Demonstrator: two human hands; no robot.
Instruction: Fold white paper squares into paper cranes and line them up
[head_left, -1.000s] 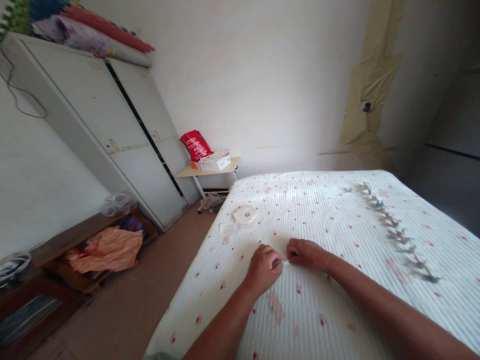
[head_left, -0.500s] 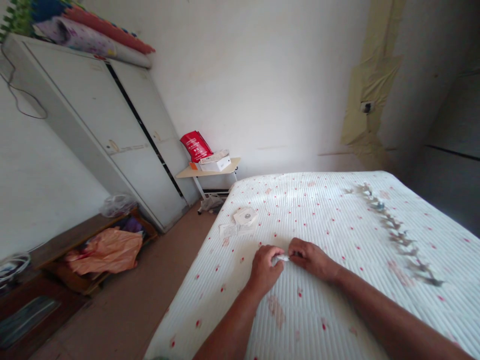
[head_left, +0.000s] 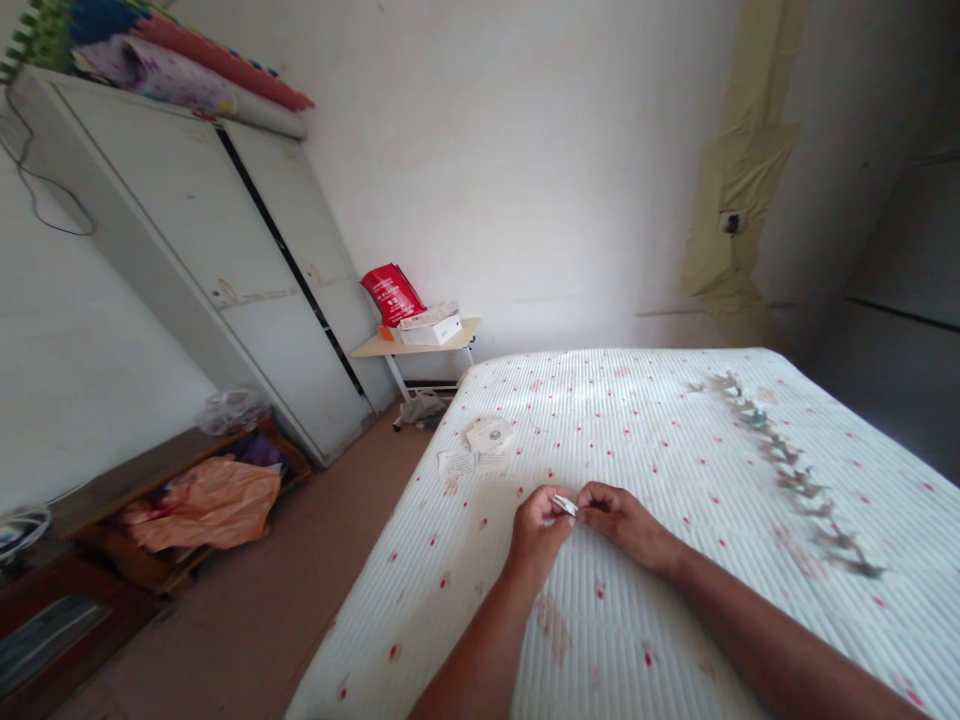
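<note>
Just above the bed (head_left: 600, 420), my left hand (head_left: 538, 525) pinches a small folded piece of white paper (head_left: 565, 505) between thumb and fingers. My right hand (head_left: 619, 520) is closed at the paper's right end, its fingertips pressed together there. Beyond my left hand, several printed paper sheets (head_left: 491, 434) lie on the patterned cover. On the right half of the bed, a slanting row of small folded-looking figures (head_left: 787, 455) stretches toward the near right; their details are blurred.
A small table (head_left: 435, 347) beyond the bed bears a red bag (head_left: 392, 293) and a white box (head_left: 435, 331). To the left stand a grey cabinet (head_left: 172, 200) and a low wooden shelf holding an orange plastic bag (head_left: 214, 503).
The white paper has turned and now tilts down toward my right hand, with more of it showing. My left hand has shifted slightly right, and both hands remain close together.
</note>
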